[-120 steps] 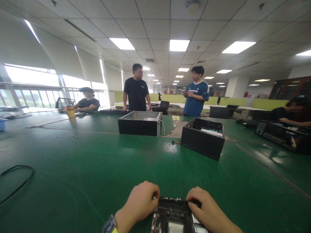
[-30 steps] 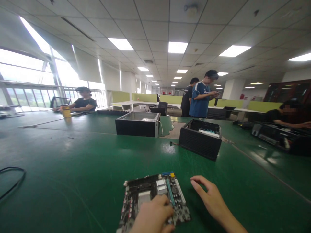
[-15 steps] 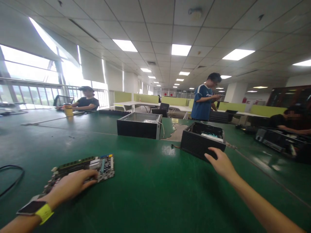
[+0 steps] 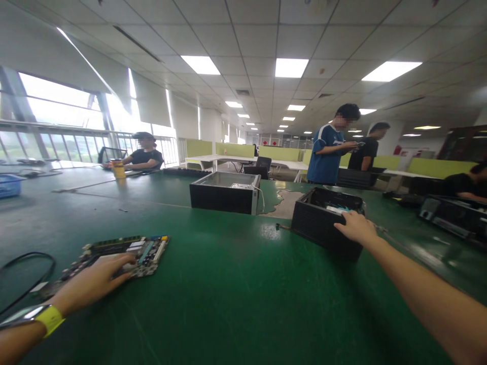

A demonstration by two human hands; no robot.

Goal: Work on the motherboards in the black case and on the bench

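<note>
My left hand (image 4: 97,276) rests over a motherboard (image 4: 152,256) at the left of the green table, thumb along its near edge and fingers curled over the top. The palm and fingers cover part of the board; green memory sticks line its far side. At right, my right hand (image 4: 357,228) grips the near rim of an open black computer case (image 4: 317,223), thumb against the outer wall and fingers reaching over the edge. Inside that case a white and light-blue part shows. A second open case (image 4: 224,195), black in front with metal inside, stands in the middle.
A black cable (image 4: 28,256) curls at the left. Beyond are a blue basket (image 4: 9,186) and a yellow-lidded cup (image 4: 118,169). The table (image 4: 228,304) has a worn patch between the cases. Several people are around; one sits behind another case (image 4: 449,218) at the right.
My right hand has reached forward onto the case's rim, and the case's right end has shifted nearer. My left hand and the motherboard have slid left. The view has turned slightly left.
</note>
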